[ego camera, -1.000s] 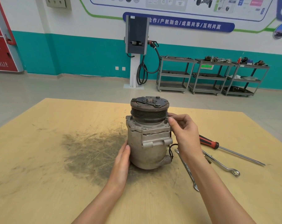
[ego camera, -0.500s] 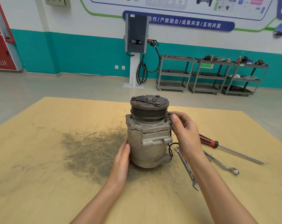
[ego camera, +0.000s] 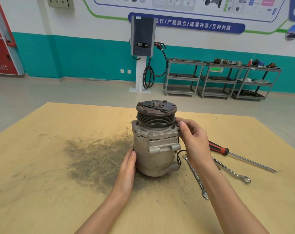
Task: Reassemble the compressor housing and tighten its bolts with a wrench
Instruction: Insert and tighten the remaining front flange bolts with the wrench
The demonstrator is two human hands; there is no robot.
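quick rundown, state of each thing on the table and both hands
compressor: upright on the table, pulley end up
left hand: flat against the compressor's lower side
right hand: fingertips pinching at the housing's top flange corner
two wrenches: lying flat, untouched
screwdriver: lying flat, untouched

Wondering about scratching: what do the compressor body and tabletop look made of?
Compressor body: likely cast aluminium, judging by its dull, pale grey, slightly rough skin with moulded lugs. Tabletop: looks like bare plywood or wood board, tan with faint grain and a dark grimy smear.
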